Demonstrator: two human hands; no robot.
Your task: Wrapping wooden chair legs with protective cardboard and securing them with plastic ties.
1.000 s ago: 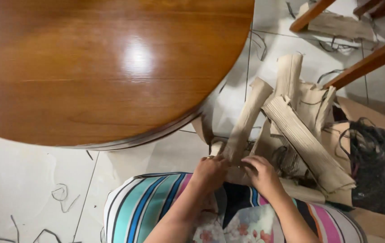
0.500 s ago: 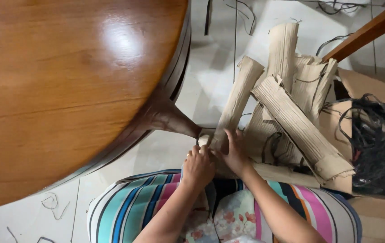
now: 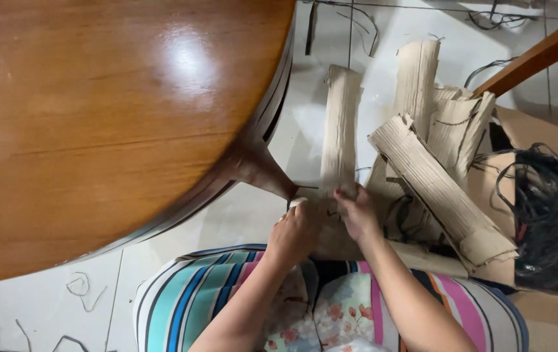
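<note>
Hands clamped on a rolled strip of corrugated brown cardboard

Striped cloth [image 3: 188, 300] covers the near lap; above it the left hand [image 3: 294, 233] and right hand [image 3: 359, 215] close their fingers on the near end of the long rolled cardboard strip [image 3: 340, 130], which points far. Round glossy brown wooden table [image 3: 96, 117] crowds the left, more cardboard rolls [image 3: 442, 189] and tangled black cords [image 3: 549, 215] lie right.
</note>
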